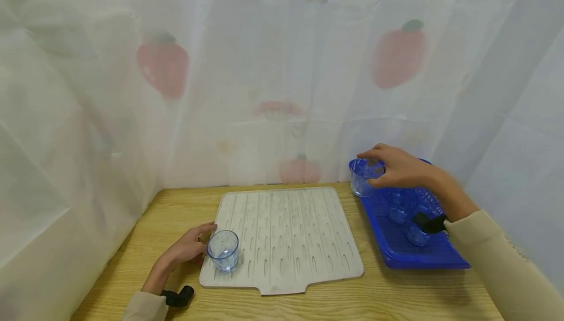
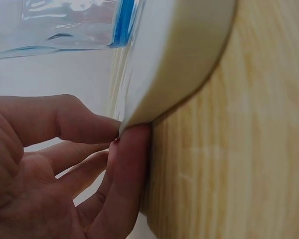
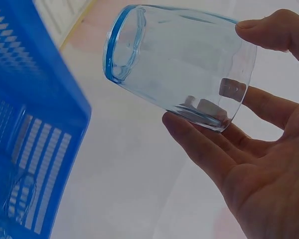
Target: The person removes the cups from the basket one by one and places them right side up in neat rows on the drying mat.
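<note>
My right hand [image 1: 396, 168] grips a clear glass tumbler [image 1: 361, 185] near its rim, with the thick blue-tinted base away from the palm. This tumbler [image 3: 184, 64] is up beside the far left corner of a blue plastic basket [image 1: 387, 255]. At the left, my left hand [image 1: 190, 245] pinches the edge of a pale ridged draining mat [image 1: 286, 262] between thumb and fingers, close against the wooden table. Another glass tumbler [image 1: 223, 252] stands upright on the mat's left side, right by that hand.
Several more glasses [image 1: 417, 234] are inside the basket, partly hidden by the right arm. The wooden table [image 1: 335, 306] runs up to a white curtain [image 1: 246, 57] with fruit prints behind and at both sides.
</note>
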Available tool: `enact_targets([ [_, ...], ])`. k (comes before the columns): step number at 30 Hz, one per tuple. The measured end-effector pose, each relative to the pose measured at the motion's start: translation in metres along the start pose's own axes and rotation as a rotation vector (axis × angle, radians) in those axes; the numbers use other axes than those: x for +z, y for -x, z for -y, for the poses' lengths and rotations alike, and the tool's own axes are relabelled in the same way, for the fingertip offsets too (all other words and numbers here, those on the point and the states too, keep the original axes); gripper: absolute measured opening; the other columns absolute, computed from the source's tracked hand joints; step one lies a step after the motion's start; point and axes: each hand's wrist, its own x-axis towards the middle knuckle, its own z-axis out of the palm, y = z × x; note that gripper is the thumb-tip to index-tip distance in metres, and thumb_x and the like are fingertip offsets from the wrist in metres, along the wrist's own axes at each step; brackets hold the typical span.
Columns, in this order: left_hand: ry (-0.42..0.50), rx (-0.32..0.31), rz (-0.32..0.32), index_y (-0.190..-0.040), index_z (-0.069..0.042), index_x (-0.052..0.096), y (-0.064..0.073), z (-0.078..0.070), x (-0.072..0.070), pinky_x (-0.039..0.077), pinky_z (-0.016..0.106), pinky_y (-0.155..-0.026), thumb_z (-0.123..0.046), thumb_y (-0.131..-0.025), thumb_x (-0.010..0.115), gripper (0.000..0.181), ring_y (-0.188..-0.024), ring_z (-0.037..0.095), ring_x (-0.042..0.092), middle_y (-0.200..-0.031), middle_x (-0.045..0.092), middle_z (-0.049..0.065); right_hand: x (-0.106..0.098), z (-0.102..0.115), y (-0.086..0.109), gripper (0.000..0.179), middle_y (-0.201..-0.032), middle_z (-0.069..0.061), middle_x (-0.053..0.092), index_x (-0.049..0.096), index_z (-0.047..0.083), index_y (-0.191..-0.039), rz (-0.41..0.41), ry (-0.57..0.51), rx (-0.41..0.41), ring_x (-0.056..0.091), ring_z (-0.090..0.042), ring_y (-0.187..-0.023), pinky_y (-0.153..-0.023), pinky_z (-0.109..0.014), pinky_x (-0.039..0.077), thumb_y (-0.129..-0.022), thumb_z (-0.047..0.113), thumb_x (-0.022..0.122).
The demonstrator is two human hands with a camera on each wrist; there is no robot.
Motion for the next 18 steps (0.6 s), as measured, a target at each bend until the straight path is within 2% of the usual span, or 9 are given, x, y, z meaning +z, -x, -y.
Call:
enact_targets([
  [10,-0.011,0.003,-0.003,-0.152,0.004,0.046,0.002,-0.004,0.000,0.051,0.036,-0.066,0.008,-0.076,0.062,0.077,-0.123,0.040,0.046,-0.166,0.028,0.028,0.020,0.022,-0.032,0.067,-0.128,-0.020,0.060,0.056,0.004,-0.148,0.015,-0.018,-0.064,0.063,-0.035,-0.116,-0.090,-0.051,0.055,-0.086,0.023,0.074],
  [17,-0.066,0.010,-0.011,-0.151,0.002,0.048,0.002,-0.004,-0.001,0.048,0.039,-0.086,0.006,-0.076,0.064,0.077,-0.134,0.041,0.042,-0.165,0.031,0.027,0.039,0.041,-0.053,0.067,-0.131,-0.022,0.057,0.054,0.004,-0.149,0.056,-0.060,-0.093,0.062,-0.038,-0.122,-0.093,-0.053,0.055,-0.087,0.022,0.072],
  [18,-0.064,0.008,-0.011,-0.151,0.002,0.048,0.001,-0.004,-0.001,0.048,0.039,-0.086,0.006,-0.076,0.064,0.077,-0.133,0.041,0.042,-0.166,0.031,0.027,0.041,0.044,-0.056,0.067,-0.132,-0.022,0.056,0.054,0.004,-0.149,0.061,-0.066,-0.099,0.061,-0.038,-0.122,-0.094,-0.053,0.055,-0.087,0.022,0.072],
])
